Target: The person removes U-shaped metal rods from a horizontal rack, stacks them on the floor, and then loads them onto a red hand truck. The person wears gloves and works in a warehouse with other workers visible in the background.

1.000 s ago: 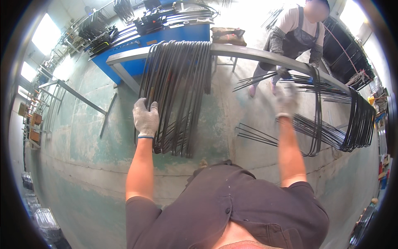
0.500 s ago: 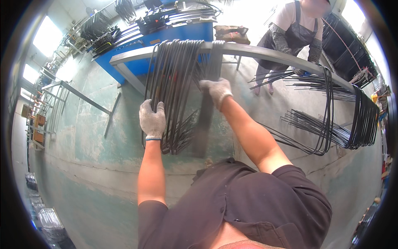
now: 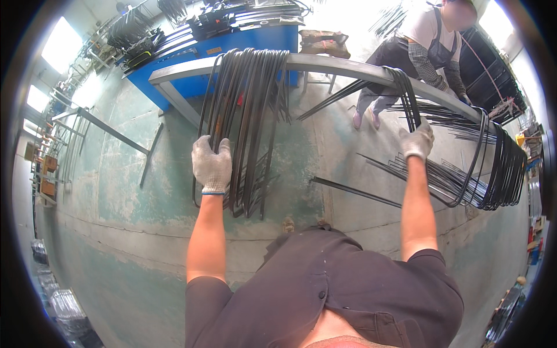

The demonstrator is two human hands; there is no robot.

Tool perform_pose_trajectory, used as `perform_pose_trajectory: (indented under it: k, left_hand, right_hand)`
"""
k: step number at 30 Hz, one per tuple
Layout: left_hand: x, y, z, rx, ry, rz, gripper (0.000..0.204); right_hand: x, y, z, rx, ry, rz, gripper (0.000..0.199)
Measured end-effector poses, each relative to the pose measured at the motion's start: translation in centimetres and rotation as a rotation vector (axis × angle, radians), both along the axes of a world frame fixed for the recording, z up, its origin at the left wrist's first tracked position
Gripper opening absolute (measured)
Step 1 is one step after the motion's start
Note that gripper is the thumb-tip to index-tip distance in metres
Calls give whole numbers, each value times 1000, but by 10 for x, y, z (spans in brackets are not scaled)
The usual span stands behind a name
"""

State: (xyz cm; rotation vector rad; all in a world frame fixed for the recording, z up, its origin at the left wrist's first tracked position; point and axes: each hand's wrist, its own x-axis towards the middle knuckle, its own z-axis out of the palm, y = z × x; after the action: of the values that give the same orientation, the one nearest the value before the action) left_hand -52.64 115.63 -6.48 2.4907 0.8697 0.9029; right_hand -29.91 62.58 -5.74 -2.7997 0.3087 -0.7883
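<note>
A thick bunch of black bent metal rods hangs over a grey metal rail in front of me. My left hand, in a whitish knit glove, is closed around the outer rods at the left side of this bunch, its thumb over them. Farther right, a smaller bunch of bent metal rods loops over the same rail. My gloved right hand is wrapped around its hanging part; the glove covers where the fingers meet the rods.
More bent rods hang packed at the rail's right end. A co-worker leans over beyond the rail. Behind the left bunch stands a blue workbench carrying metal parts. A metal stand is on the floor at left.
My right hand has moved right along the rail, taking a small bunch of rods away from the large one. My left hand stays at the large bunch. The co-worker has shifted right.
</note>
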Motion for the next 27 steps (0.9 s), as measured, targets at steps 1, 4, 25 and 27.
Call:
perform_pose_trajectory:
  k: [1, 4, 25, 27]
  left_hand:
    - [0, -1, 1, 3, 7, 11, 51]
    - [0, 1, -8, 32, -27, 28, 52]
    - [-5, 17, 0, -60, -89, -65, 45]
    - [-10, 18, -4, -71, -78, -53, 45]
  right_hand:
    - [-19, 44, 3, 45, -206, 94, 82]
    - [-60, 180, 9, 504, -63, 543, 57]
    - [45, 216, 0, 1008, 551, 473, 54]
    - [55, 148, 10, 978, 557, 355, 52]
